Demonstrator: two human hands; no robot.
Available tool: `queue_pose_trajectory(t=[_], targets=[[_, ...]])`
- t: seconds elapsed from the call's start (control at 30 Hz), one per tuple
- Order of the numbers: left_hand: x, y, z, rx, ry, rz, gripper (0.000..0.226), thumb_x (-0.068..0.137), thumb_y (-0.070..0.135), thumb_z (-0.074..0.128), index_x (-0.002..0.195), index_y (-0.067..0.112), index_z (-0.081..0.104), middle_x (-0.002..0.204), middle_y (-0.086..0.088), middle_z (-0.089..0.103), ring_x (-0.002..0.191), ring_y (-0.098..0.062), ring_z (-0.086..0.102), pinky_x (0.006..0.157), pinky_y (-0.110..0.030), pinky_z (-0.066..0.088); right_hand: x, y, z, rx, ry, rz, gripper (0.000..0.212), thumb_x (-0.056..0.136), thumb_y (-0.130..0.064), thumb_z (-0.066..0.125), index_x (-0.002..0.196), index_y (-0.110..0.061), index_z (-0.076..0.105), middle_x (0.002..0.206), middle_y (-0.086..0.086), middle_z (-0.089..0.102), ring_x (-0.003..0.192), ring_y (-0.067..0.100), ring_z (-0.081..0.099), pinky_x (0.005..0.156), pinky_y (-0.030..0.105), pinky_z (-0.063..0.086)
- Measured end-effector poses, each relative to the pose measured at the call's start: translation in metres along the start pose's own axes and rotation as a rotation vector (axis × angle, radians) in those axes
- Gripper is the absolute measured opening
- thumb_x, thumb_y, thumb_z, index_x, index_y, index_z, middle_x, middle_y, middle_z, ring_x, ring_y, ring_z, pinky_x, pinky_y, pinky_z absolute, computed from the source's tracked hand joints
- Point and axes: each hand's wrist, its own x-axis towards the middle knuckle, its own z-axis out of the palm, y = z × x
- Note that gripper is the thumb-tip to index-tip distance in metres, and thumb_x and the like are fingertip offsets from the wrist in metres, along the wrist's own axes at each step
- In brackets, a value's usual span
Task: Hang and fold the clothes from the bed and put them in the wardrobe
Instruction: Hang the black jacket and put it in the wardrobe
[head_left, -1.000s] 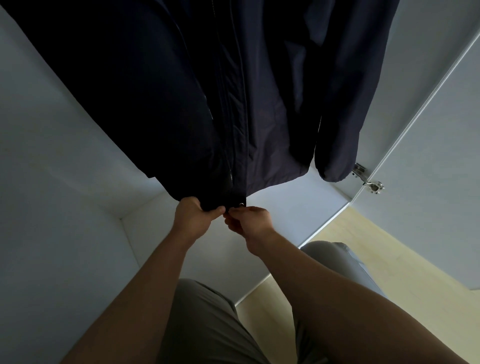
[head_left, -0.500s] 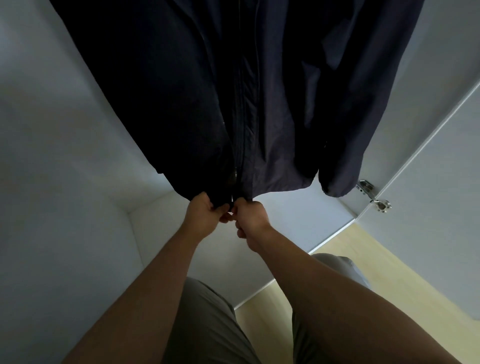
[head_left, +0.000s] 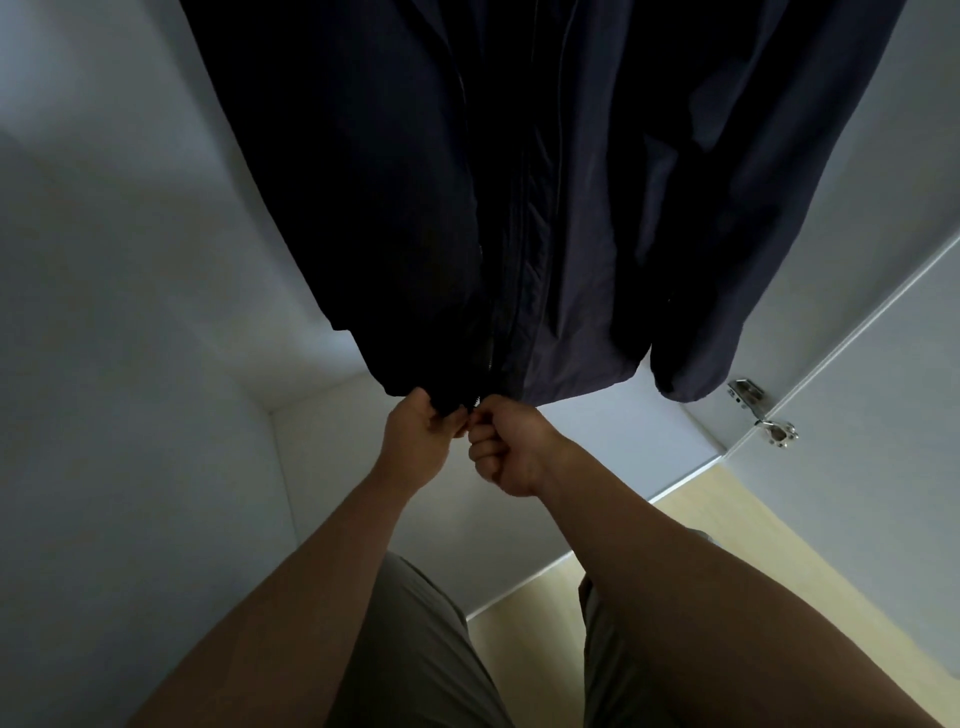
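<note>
A dark navy jacket hangs inside the white wardrobe, filling the upper middle of the head view; its hanger is out of sight above. My left hand grips the bottom hem just left of the front zip. My right hand pinches the hem at the zip's lower end, fingers curled tight. The two hands touch each other under the jacket. One sleeve cuff dangles to the right.
The wardrobe floor panel lies below the hands. An open white door with metal hinges stands at the right. Pale wooden flooring shows at the lower right, and my legs in grey shorts are at the bottom.
Both hands have stayed at the jacket's bottom hem by the zip. My right hand has curled tighter and sits closer against the left; the view has shifted slightly.
</note>
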Motion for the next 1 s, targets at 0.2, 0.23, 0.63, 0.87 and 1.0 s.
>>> queue_pose_trajectory(t=[0.2,0.23,0.63,0.87,1.0], targets=[[-0.004,-0.013,-0.002,0.155,-0.052,-0.015,0.013,0.093,0.012,0.068,0.093,-0.001,0.066,0.083,-0.006,0.074,0.08,-0.015,0.072,0.072,-0.024,0.05,0.0,-0.021,0.004,0.156,0.069,-0.214,0.034,0.096,-0.012,0.04,0.063,-0.021,0.036,0.048,-0.006,0.03,0.041,0.01,0.018,0.039,0.022,0.015],[-0.003,-0.012,0.0,0.186,-0.061,-0.022,0.013,0.093,0.013,0.067,0.089,0.001,0.067,0.081,-0.005,0.074,0.078,-0.014,0.072,0.071,-0.024,0.049,-0.001,-0.023,0.003,0.12,0.067,-0.22,0.034,0.097,-0.013,0.041,0.064,-0.02,0.038,0.048,-0.005,0.031,0.042,0.01,0.018,0.04,0.023,0.015],[0.0,0.002,0.009,0.384,0.248,0.075,0.049,0.065,0.04,0.087,0.094,0.018,0.054,0.092,0.003,0.055,0.078,-0.017,0.056,0.061,-0.03,0.047,-0.013,-0.028,0.005,-0.103,0.076,-0.195,0.028,0.097,-0.017,0.046,0.069,-0.016,0.048,0.049,-0.005,0.034,0.042,0.011,0.02,0.039,0.022,0.019],[-0.003,0.005,0.026,0.319,0.205,0.197,0.025,0.084,0.01,0.07,0.068,0.024,0.058,0.058,0.016,0.053,0.057,-0.001,0.055,0.056,-0.013,0.038,-0.022,-0.03,0.012,-0.065,0.085,-0.156,0.027,0.095,-0.009,0.041,0.069,-0.015,0.045,0.042,-0.003,0.041,0.039,0.01,0.022,0.038,0.021,0.019],[0.006,0.001,0.016,0.376,0.168,0.181,0.02,0.083,0.011,0.075,0.068,0.008,0.063,0.062,0.001,0.063,0.059,-0.018,0.06,0.057,-0.032,0.049,-0.03,-0.046,0.022,-0.086,0.07,-0.269,0.028,0.097,-0.012,0.043,0.07,-0.015,0.045,0.049,-0.005,0.032,0.042,0.01,0.02,0.039,0.024,0.018]])
